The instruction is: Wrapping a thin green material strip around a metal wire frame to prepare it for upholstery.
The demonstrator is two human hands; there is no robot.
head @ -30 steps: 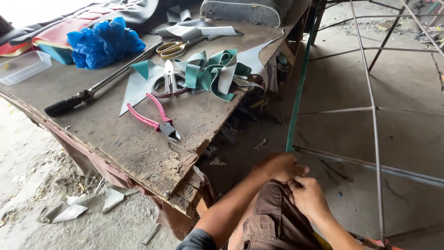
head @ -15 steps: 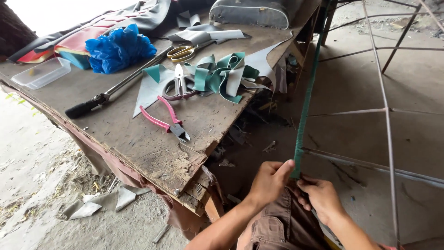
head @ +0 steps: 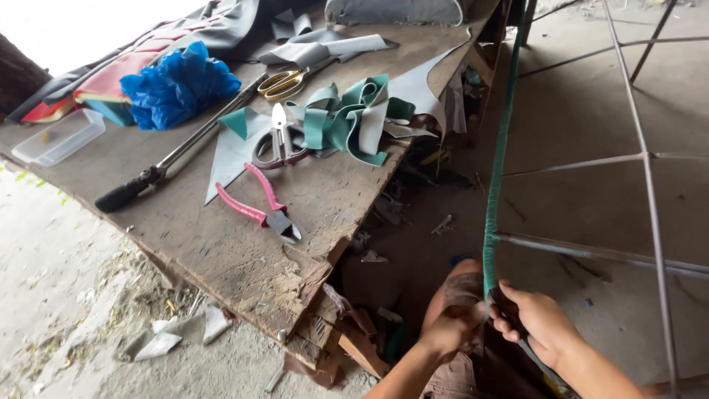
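My left hand (head: pixel 452 329) and my right hand (head: pixel 535 319) meet low in the view around a thin metal rod (head: pixel 496 174) wrapped in green tape. The rod rises from my hands toward the top of the view. My right hand grips the rod just below the wrapped part, where the bare dark bar shows. My left hand pinches the rod's lower wrapped end from the left. The rod belongs to a wire frame (head: pixel 650 159) of thin grey bars standing on the right.
A worn wooden table (head: pixel 221 244) on the left holds pink-handled pliers (head: pixel 260 203), scissors (head: pixel 284 83), a long dark-handled tool (head: pixel 159 174), a heap of green strip (head: pixel 347 118), a blue plastic bag (head: pixel 177 83) and a clear box (head: pixel 59 137). Scraps lie on the concrete floor (head: pixel 591 207).
Both hands rose from my knee to the green-wrapped rod and closed on it. The camera has swung slightly right and closer.
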